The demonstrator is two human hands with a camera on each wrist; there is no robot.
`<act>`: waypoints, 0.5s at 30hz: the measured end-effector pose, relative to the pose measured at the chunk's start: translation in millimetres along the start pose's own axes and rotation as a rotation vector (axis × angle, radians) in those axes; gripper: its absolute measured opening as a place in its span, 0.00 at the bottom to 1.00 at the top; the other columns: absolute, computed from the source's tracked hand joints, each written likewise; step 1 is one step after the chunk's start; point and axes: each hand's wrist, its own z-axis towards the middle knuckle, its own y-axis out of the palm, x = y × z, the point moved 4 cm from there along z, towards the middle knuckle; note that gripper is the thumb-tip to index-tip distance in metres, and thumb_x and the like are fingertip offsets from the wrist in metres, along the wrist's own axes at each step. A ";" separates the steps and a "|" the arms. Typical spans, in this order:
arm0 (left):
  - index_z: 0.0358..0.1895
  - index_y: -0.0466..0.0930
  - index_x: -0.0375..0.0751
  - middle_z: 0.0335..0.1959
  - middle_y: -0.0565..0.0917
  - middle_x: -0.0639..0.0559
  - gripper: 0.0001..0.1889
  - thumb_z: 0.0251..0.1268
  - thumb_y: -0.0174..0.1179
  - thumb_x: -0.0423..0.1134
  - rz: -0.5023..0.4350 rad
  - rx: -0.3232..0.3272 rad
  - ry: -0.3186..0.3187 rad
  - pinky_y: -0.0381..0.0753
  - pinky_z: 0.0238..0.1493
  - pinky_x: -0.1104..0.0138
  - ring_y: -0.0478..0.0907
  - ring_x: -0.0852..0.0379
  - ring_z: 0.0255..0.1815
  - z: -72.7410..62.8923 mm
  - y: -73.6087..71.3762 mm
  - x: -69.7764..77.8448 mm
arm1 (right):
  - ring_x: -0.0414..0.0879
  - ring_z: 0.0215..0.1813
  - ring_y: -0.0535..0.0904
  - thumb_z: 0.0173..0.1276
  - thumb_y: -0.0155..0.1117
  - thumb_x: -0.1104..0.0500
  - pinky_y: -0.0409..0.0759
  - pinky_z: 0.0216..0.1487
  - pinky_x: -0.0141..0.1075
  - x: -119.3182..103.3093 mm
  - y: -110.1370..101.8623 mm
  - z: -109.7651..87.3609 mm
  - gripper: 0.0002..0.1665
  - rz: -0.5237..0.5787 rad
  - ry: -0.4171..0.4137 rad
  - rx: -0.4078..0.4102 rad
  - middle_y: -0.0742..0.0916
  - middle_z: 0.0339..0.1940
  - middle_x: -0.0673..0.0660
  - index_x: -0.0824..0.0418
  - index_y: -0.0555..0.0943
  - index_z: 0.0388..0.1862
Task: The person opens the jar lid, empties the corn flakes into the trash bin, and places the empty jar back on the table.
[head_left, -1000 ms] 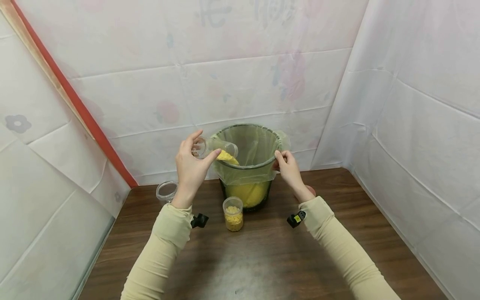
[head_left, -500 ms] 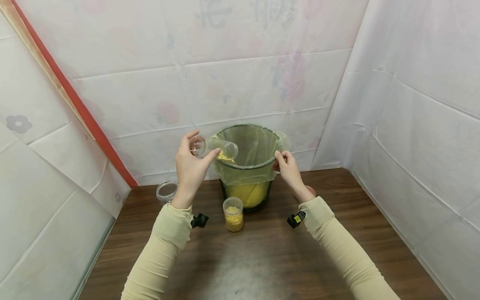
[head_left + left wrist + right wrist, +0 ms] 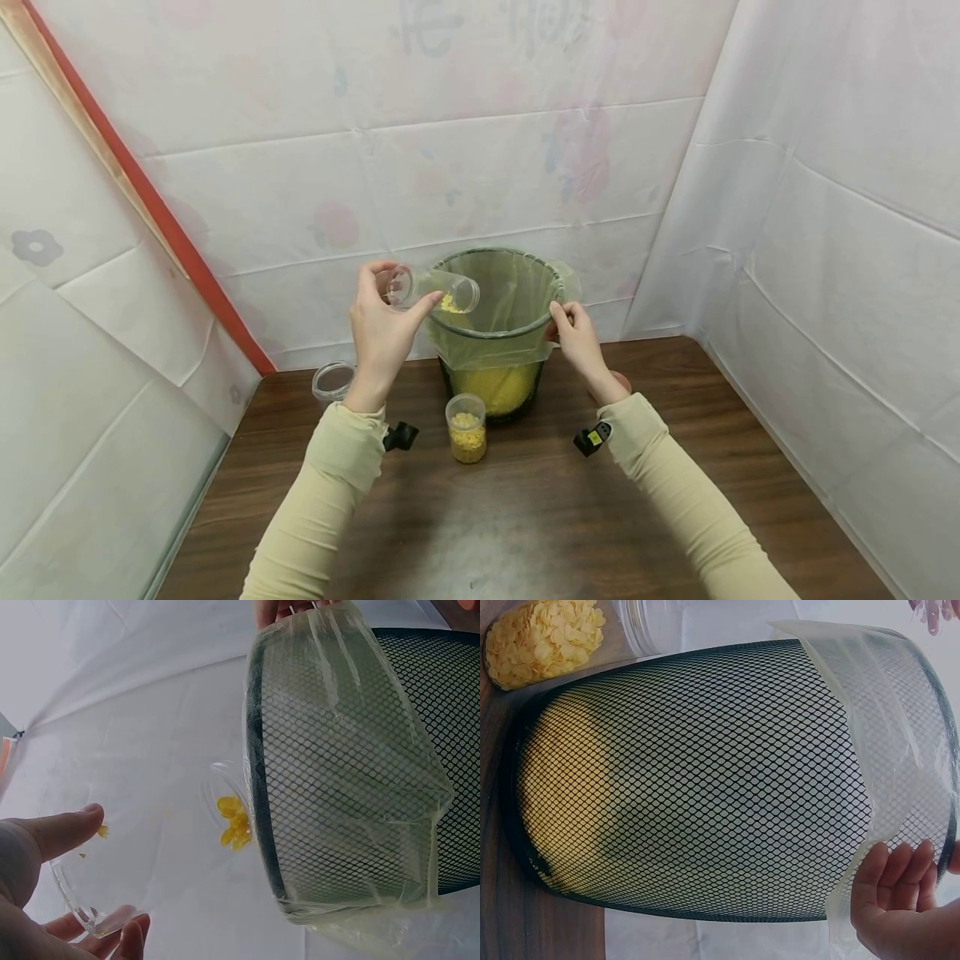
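My left hand [image 3: 384, 333] grips a clear plastic jar [image 3: 442, 282] lying almost on its side, its mouth over the left rim of a dark mesh waste bin [image 3: 720, 780]. A few yellow flakes [image 3: 237, 823] cling inside near the mouth. A pale green see-through bag [image 3: 487, 354] lines the bin and is folded over its rim. Yellow material shows through the mesh at the bottom. On the bin's right side, my right hand [image 3: 579, 337] pinches the rim with the bag, fingers curled on the outside.
An upright clear jar [image 3: 468, 437] partly full of yellow flakes stands before the bin. Left of it lies a clear round ring-like piece [image 3: 333, 381]. A reddish round thing [image 3: 621, 381] is partly hidden behind my right wrist. White sheets [image 3: 450, 183] surround the brown table [image 3: 525, 517].
Most of the yellow flakes have slid out of the tilted jar into the bin, leaving a few. The left hand has shifted the jar very slightly. The right hand has stayed put.
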 end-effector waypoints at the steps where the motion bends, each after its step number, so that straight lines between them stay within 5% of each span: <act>1: 0.54 0.70 0.43 0.51 0.82 0.51 0.34 0.43 0.76 0.46 0.001 0.001 0.005 0.71 0.37 0.66 0.78 0.56 0.45 0.2 0.1 0.4 | 0.45 0.34 0.77 0.75 0.48 0.49 0.81 0.48 0.41 0.8 0.1 0.1 0.17 -0.008 -0.009 0.002 0.77 0.28 0.56 0.62 0.68 0.35; 15: 0.58 0.76 0.39 0.50 0.77 0.40 0.33 0.42 0.76 0.35 -0.004 -0.027 0.110 0.76 0.55 0.59 0.76 0.47 0.51 0.7 6.2 7.5 | 0.44 0.33 0.77 0.75 0.48 0.48 0.81 0.46 0.40 -0.3 0.7 -1.3 0.17 -0.024 -0.029 0.007 0.77 0.28 0.56 0.61 0.68 0.36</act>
